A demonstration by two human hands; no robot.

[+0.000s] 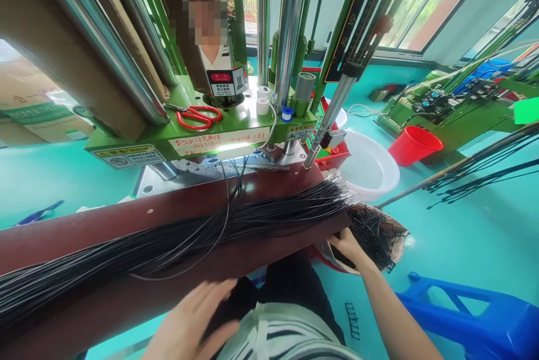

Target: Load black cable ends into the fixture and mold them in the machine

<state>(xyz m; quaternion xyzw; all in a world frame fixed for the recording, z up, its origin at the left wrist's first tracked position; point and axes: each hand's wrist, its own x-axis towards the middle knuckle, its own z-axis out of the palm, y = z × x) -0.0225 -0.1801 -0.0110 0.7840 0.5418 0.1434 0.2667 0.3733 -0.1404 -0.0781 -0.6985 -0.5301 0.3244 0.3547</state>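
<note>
My left hand (197, 318) is in front of the table's near edge, slightly blurred, with fingers and thumb apart and nothing in it. At the table's right end my right hand (348, 246) reaches down beside the edge, next to a box of black scrap pieces (373, 233); its fingertips are mostly hidden, so I cannot tell what they hold. A long bundle of black cables (252, 217) lies along the brown table (177, 278), its pale ends (339, 188) at the right. A few cables run from the bundle into the green press (236, 121).
Red-handled scissors (197, 118) and a white spool (263, 106) sit on the press. Right of it are a white tub (370, 163), a red bucket (416, 145) and a blue stool (475, 315). A pole with hanging cables (475, 180) juts in. A person stands behind the press.
</note>
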